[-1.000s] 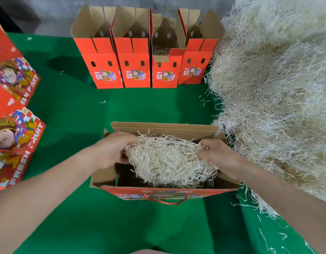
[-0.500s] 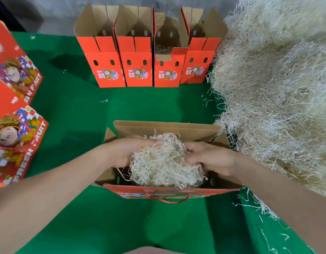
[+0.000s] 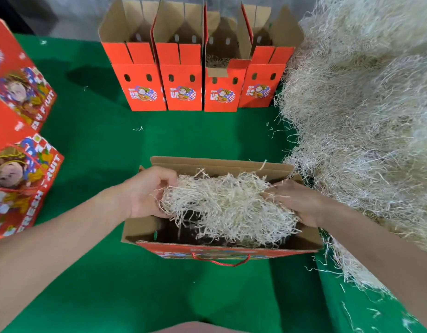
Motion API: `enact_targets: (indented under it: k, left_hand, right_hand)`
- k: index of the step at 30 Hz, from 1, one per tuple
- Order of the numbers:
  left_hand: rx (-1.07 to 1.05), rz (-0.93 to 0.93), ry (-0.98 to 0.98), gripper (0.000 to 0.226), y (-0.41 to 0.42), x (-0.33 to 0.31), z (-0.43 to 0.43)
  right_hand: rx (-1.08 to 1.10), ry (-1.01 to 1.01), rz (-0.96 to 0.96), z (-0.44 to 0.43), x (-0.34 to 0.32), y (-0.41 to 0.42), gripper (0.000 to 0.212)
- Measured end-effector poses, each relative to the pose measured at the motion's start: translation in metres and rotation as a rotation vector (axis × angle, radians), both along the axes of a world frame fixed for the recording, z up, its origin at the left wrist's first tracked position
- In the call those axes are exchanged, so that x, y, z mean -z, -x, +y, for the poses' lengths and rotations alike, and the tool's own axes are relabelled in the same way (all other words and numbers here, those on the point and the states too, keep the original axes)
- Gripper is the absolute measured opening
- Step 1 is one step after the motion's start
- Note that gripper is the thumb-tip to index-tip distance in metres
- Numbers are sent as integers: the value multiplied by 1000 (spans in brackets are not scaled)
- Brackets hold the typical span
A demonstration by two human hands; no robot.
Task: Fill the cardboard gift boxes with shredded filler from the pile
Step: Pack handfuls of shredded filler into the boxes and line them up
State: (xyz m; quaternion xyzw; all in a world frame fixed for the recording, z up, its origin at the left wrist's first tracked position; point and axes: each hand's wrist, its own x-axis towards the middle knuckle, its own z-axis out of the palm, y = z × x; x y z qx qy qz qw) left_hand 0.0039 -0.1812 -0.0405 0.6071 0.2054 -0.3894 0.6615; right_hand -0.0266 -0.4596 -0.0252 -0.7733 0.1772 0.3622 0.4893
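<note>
While the pile of filler [image 3: 366,116] occupies the right side of the green table [image 3: 183,140], the open box [image 3: 219,247] stands just beside it. A wad of filler [image 3: 227,205] sits in the box mouth. Left hand [image 3: 145,193] and right hand [image 3: 296,203] grasp its ends.

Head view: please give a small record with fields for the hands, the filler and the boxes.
left hand: holds wad of filler at its left end
right hand: holds the wad at its right end
wad of filler: in the mouth of the open near box
pile: right of the box
back boxes: four, open, in a row
printed boxes: two, at left edge
</note>
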Motion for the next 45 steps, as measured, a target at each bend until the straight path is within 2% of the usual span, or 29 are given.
enact_targets:
  k: [3,5,7,8,10,13,15,17,19,20,21,22,24,27,29,30,32,33,36,37,38,40,41,42,45]
  left_hand:
    - [18,43,6,12,0,-3,6]
    - [-28,71,91,15,-2,-4,12]
    - [-139,82,153,10,-4,-4,18]
    - [-159,68,140,16,-3,-2,18]
    - [-43,40,66,43,2,-2,11]
    - [233,27,70,62,13,-3,-8]
    - [282,19,43,72,17,0,-21]
    - [260,-58,-55,51,19,3,-31]
    - [252,-116,-213,30,20,4,-36]
    - [285,-159,-310,33,19,3,-34]
    - [344,-228,-411,46,18,4,-30]
    - [415,-315,-504,58,17,4,-26]
    - [522,-484,-654,67,17,-1,-21]
    - [641,-634,-830,61,19,-4,-14]
    - [704,-668,-890,48,20,-7,-8]
    - [703,-665,-902,52,21,-7,-5]
    - [623,-621,-876,66,18,-3,-2]
    - [519,-554,-790,69,16,-1,-4]
    - [216,-194,-219,70,12,-8,-14]
    - [212,-109,-102,75,12,-11,-19]
    - [271,-71,-75,82,13,-12,-24]
    - [413,-82,-179,102,16,-7,-37]
    - [441,-107,-253,96,16,0,-43]
    - [430,-136,-303,80,16,6,-46]
    - [424,-138,-362,58,14,11,-41]
  right_hand:
    - [27,41,14,-7,-1,-1,19]
    - [19,90,2,-10,-6,3,15]
    - [51,110,-15,-13,-8,3,28]
    - [94,75,-9,-12,-9,1,33]
    - [104,35,0,-5,-9,0,35]
    - [52,-34,8,13,-4,-3,34]
    - [49,-117,35,24,0,-4,24]
    - [22,-151,59,33,5,-2,18]
    - [-53,-98,58,38,12,1,39]
    - [-73,-65,61,38,15,2,51]
    - [-80,-29,58,35,17,2,57]
    - [-75,-1,43,31,19,3,60]
    - [-57,21,28,24,19,2,62]
    - [-52,10,49,21,18,2,61]
    - [-52,24,59,15,18,2,60]
    - [-49,26,62,12,18,3,58]
    - [-32,10,45,8,19,2,49]
    - [-21,-2,40,9,19,2,46]
    - [-8,-118,41,18,16,2,35]
    - [-10,-212,61,21,14,2,26]
    - [-26,-322,90,23,11,2,21]
    - [-43,-513,136,25,4,5,20]
    - [-45,-545,135,26,3,6,23]
    - [-46,-528,105,26,4,6,26]
    - [13,-312,15,21,8,7,22]
